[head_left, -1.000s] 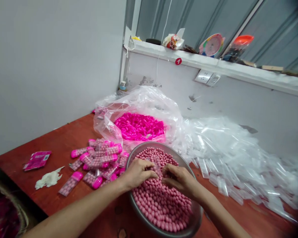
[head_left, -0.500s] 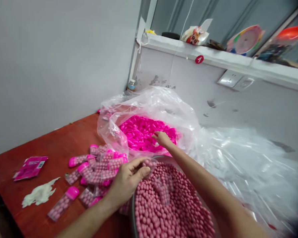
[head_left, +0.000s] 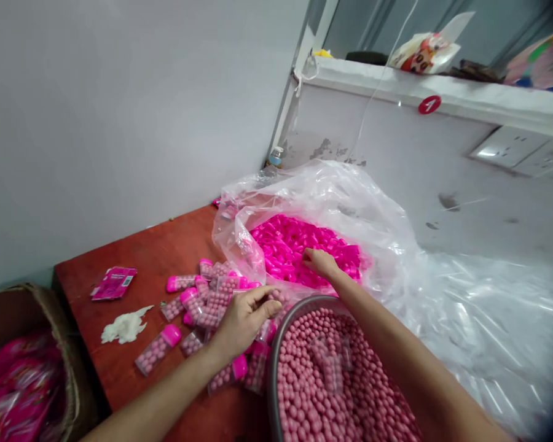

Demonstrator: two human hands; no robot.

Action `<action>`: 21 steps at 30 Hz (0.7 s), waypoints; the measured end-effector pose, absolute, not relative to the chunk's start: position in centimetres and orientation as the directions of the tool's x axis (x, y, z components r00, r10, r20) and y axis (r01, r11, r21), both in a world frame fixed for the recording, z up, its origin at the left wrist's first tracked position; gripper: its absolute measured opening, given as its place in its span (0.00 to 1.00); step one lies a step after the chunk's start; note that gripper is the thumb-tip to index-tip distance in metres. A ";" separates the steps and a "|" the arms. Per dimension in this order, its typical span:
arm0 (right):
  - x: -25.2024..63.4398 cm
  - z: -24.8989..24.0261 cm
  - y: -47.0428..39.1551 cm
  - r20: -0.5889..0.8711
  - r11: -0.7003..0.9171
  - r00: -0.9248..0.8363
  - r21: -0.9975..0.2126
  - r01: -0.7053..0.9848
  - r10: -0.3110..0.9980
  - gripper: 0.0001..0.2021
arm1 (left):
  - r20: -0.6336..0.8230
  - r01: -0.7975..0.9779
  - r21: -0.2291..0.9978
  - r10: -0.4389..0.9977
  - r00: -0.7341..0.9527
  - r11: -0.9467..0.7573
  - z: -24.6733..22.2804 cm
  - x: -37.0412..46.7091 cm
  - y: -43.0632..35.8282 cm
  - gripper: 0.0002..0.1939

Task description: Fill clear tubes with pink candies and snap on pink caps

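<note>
My left hand [head_left: 247,319] is closed around a small clear tube of pink beads [head_left: 274,297], just above the rim of the basin [head_left: 276,350]. Pink beads [head_left: 313,393] fill that basin, and a few clear tubes [head_left: 334,371] lie half sunk among them. Over the open plastic bag, my right hand [head_left: 321,263] reaches into a heap of bright pink caps [head_left: 286,239]. Its fingers are curled at the heap, and what they grip is hidden. Several capped tubes of beads [head_left: 209,310] lie piled on the red table left of the basin.
A clear plastic bag [head_left: 350,184] surrounds the caps, with more plastic sheeting [head_left: 479,325] to the right. On the red table [head_left: 156,245] lie a pink packet [head_left: 114,283] and a white scrap [head_left: 125,325]. A box [head_left: 69,362] of pink packets stands at lower left.
The view has swung left, bringing the box at lower left into sight. My left hand has drawn slightly left from the basin with its tube. My right hand stays at the caps.
</note>
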State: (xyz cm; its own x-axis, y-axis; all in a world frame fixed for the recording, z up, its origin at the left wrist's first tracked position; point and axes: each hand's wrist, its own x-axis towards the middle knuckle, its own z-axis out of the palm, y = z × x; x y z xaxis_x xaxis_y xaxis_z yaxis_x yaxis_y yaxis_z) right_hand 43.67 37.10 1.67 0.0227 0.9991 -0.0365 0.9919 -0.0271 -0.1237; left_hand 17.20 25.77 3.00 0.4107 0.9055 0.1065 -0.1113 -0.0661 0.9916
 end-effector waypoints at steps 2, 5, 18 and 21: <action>42.7 2.7 36.5 0.028 -0.001 0.005 -0.168 0.986 1.000 0.10 | 0.123 -0.064 0.992 0.916 0.382 -0.106 3.1 16.5 25.6 0.12; 40.6 5.0 33.9 0.113 0.068 -0.039 -0.273 0.960 0.993 0.16 | 0.149 0.038 0.984 0.923 0.354 -0.174 3.3 15.5 25.4 0.12; 33.3 9.3 20.4 0.423 0.643 -0.491 -0.396 0.655 0.761 0.10 | 0.342 0.169 0.878 0.835 0.430 -0.447 4.2 15.5 23.2 0.12; 33.2 8.9 19.3 0.428 0.655 -0.508 -0.352 0.668 0.748 0.09 | 0.390 0.141 0.860 0.812 0.435 -0.490 4.0 15.4 22.6 0.11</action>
State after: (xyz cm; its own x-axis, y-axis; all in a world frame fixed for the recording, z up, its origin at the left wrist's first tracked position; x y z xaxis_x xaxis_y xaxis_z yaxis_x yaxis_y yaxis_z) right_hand 33.20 19.30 8.89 -0.5076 0.7476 0.4283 0.6680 0.6554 -0.3524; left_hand 15.44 22.64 4.03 0.4346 0.8116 0.3904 0.1413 -0.4896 0.8604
